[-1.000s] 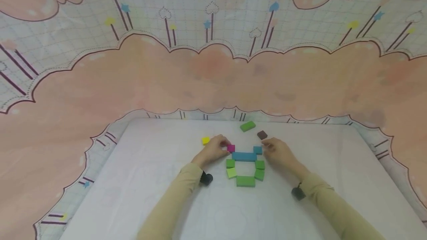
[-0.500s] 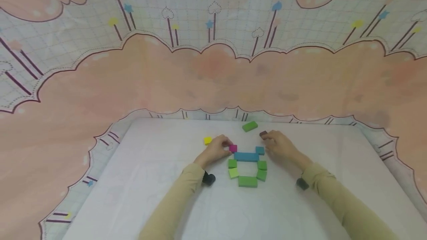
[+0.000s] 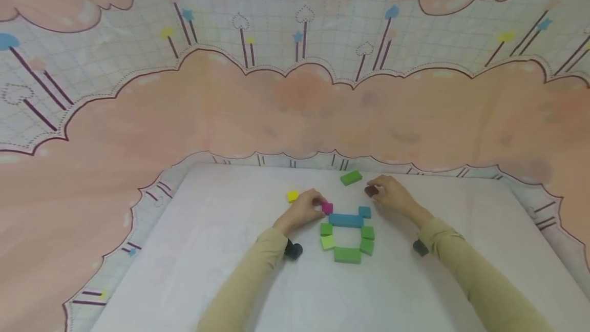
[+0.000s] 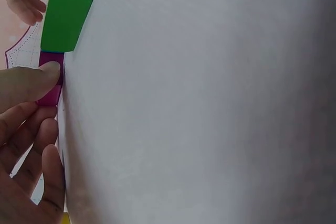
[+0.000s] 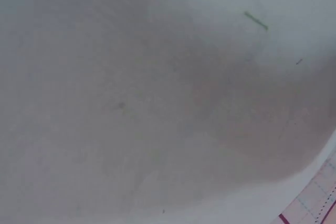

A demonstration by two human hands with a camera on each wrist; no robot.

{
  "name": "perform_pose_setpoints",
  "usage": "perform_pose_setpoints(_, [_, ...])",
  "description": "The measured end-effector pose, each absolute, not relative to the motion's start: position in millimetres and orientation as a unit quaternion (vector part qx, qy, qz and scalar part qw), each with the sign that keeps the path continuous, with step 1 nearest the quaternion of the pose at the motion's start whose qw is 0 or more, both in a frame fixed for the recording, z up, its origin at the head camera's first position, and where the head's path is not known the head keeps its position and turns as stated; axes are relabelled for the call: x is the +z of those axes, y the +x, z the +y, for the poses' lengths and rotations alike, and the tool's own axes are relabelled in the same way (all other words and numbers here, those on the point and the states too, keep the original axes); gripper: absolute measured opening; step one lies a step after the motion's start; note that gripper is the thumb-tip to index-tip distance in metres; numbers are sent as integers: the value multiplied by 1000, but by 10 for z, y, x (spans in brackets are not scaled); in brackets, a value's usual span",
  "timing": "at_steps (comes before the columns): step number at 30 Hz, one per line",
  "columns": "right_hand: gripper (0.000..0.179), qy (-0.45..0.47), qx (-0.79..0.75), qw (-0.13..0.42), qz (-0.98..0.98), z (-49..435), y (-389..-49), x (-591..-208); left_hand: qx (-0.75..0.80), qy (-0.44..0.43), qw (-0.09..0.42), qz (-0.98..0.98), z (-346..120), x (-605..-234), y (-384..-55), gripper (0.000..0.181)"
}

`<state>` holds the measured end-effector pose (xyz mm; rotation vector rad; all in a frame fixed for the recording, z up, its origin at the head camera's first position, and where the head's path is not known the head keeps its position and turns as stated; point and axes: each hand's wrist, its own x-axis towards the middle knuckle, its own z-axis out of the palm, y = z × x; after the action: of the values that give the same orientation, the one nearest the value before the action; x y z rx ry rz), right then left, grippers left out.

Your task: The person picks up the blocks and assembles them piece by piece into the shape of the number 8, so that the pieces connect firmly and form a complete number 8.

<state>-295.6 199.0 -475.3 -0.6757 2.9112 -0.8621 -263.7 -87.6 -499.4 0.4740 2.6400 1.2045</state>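
Note:
In the head view, my left hand pinches a magenta block at the upper left corner of a ring of blocks. The left wrist view shows the thumb pressed on that magenta block, with the other fingers beneath it. My right hand pinches a small brown block behind the ring's upper right corner. A long blue block tops the ring, with a small blue block at its right end. Neither hand appears in the right wrist view.
Green blocks form the ring's sides, and a wider green block forms its near side. A yellow block lies beyond my left hand. Farther back is a loose green block. Patterned cloth rises behind the white table.
My right hand has moved from beside the small blue block to the brown block and taken hold of it. The left hand stays at the magenta block. The head view has shifted slightly.

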Motion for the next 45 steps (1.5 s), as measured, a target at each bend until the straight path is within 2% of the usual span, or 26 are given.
perform_pose_setpoints(13, [42, -194, -318, 17, 928, 2007, -3043, -4907, 409, 162, 98, 893, -870, -4970, -2620, 30])
perform_pose_setpoints(45, [36, -150, -345, 44, 926, 2027, -2996, -4920, 412, 150, 116, 891, -883, -4981, -2636, 29])
